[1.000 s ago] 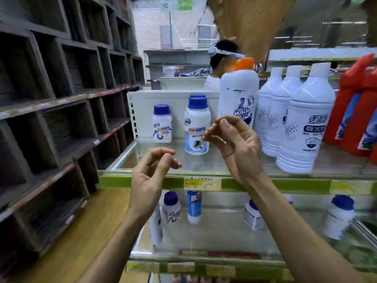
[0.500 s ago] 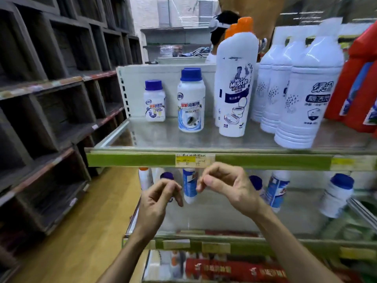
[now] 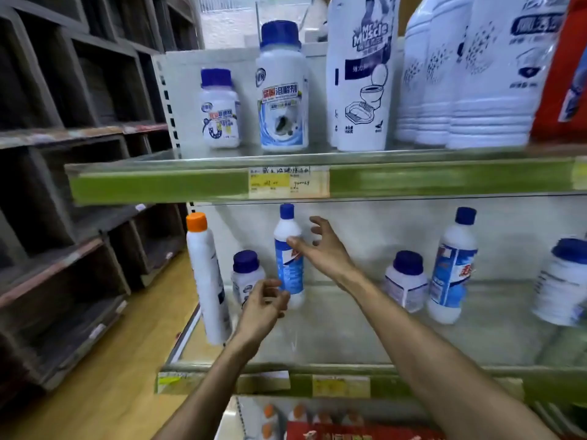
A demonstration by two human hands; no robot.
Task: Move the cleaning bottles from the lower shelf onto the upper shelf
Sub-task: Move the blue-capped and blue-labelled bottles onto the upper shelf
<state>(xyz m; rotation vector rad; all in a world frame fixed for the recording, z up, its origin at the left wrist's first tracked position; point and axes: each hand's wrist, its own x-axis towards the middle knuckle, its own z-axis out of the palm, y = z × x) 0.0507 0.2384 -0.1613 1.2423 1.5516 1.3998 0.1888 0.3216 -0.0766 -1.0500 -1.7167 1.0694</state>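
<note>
On the lower shelf [image 3: 349, 338] stand a tall white bottle with an orange cap [image 3: 206, 281], a small blue-capped jar [image 3: 246, 276], a slim blue-labelled bottle [image 3: 287, 274], another jar [image 3: 406, 282], a second slim bottle [image 3: 452, 268] and a jar at the right edge [image 3: 562, 284]. My right hand [image 3: 320, 249] reaches in with fingers spread, its thumb at the slim bottle's shoulder. My left hand [image 3: 263, 304] hovers with loosely curled fingers in front of the small jar and the slim bottle's base, holding nothing. The upper shelf [image 3: 158, 185] carries several white bottles.
Upper shelf holds a small jar [image 3: 220, 109], a taller jar [image 3: 282, 90], a Mr Muscle bottle [image 3: 360, 74], ribbed white bottles [image 3: 476, 74] and a red bottle [image 3: 562, 74]. Dark wooden cubbies [image 3: 63, 154] line the left. Wooden floor [image 3: 111, 376] lies below.
The view dropped from the upper shelf to the lower one. Both hands went from in front of the shelf edge into the lower shelf; the right hand opened toward the slim blue-labelled bottle.
</note>
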